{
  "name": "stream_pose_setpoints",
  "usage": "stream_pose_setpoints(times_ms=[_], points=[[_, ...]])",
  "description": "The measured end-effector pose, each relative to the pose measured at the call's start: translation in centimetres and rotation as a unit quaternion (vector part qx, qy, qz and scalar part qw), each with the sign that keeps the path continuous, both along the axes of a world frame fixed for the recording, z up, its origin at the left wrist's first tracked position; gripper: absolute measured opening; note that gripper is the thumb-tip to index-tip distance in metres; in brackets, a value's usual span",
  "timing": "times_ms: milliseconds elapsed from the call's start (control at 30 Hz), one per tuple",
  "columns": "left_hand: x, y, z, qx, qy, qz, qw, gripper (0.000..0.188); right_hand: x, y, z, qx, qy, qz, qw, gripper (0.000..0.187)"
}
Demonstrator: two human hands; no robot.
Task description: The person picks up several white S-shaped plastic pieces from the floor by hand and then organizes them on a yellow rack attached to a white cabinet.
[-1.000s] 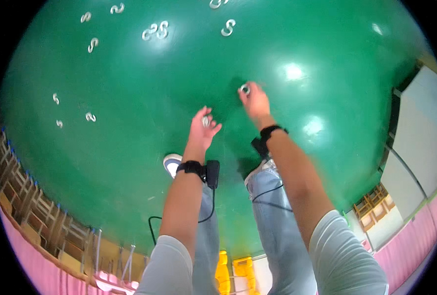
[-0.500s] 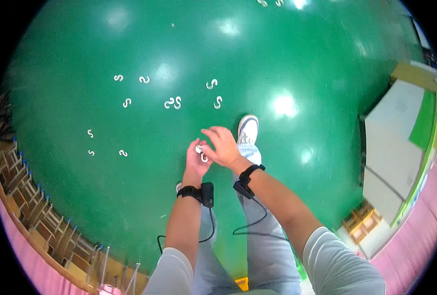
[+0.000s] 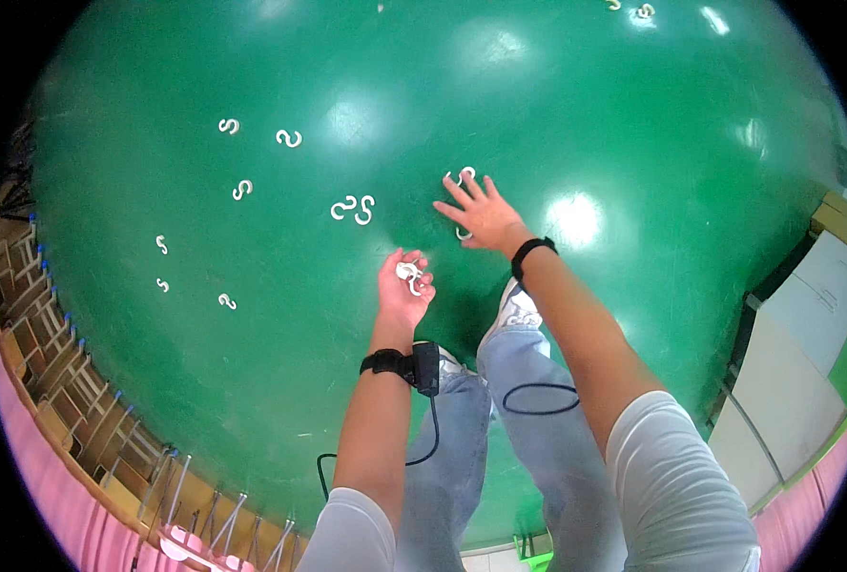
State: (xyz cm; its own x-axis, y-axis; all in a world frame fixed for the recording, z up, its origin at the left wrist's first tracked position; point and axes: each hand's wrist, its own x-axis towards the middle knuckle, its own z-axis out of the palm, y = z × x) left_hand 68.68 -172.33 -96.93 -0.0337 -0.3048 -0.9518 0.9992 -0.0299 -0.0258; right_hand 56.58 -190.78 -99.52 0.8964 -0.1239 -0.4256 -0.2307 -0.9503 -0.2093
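Observation:
My left hand (image 3: pixel 402 303) is palm up with its fingers curled around a small bunch of white S-hooks (image 3: pixel 409 274). How many it holds I cannot tell. Further forward and to the right, my right hand (image 3: pixel 490 217) reaches over the floor with its fingers spread and nothing visible in its grasp. One white S-hook (image 3: pixel 468 173) shows just beyond those fingertips. Another S-hook (image 3: pixel 463 234) is partly hidden under the palm's near side. To the left lie two S-hooks (image 3: pixel 364 211) side by side.
More S-hooks (image 3: pixel 242 190) are scattered on the green floor (image 3: pixel 280 381) to the left, and others (image 3: pixel 645 10) lie at the far right. Stacked chairs or stools (image 3: pixel 90 400) line the left edge. Pale cabinets (image 3: pixel 786 334) stand at the right. A black cable (image 3: pixel 433 434) hangs from my left wrist.
My right hand has left my left hand and moved forward and right, its fingers spreading over the S-hooks there. My left hand keeps its S-hooks. My body has shifted forward.

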Motion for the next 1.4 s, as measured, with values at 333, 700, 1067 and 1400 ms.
stream_pose_setpoints(times_ms=[333, 700, 1067, 1400], points=[[-1.3, 2.6, -4.0, 0.061, 0.004, 0.013, 0.998, 0.025, -0.5, -0.6, -5.9, -0.031, -0.246, -0.046, 0.968, 0.039], [-1.0, -3.6, -3.1, -0.023, 0.001, -0.014, 1.000, 0.026, -0.5, -1.3, -4.8, 0.059, -0.247, -0.197, 0.947, 0.017], [-7.3, -17.6, 16.2, -0.181, 0.065, -0.009, 0.981, 0.044, -5.5, -5.9, 22.2, 0.114, -0.351, -0.227, 0.901, 0.022], [-5.0, -37.6, 32.1, -0.237, -0.004, -0.081, 0.968, 0.041, -6.7, -23.1, 40.9, 0.102, -0.351, -0.263, 0.893, 0.045]])
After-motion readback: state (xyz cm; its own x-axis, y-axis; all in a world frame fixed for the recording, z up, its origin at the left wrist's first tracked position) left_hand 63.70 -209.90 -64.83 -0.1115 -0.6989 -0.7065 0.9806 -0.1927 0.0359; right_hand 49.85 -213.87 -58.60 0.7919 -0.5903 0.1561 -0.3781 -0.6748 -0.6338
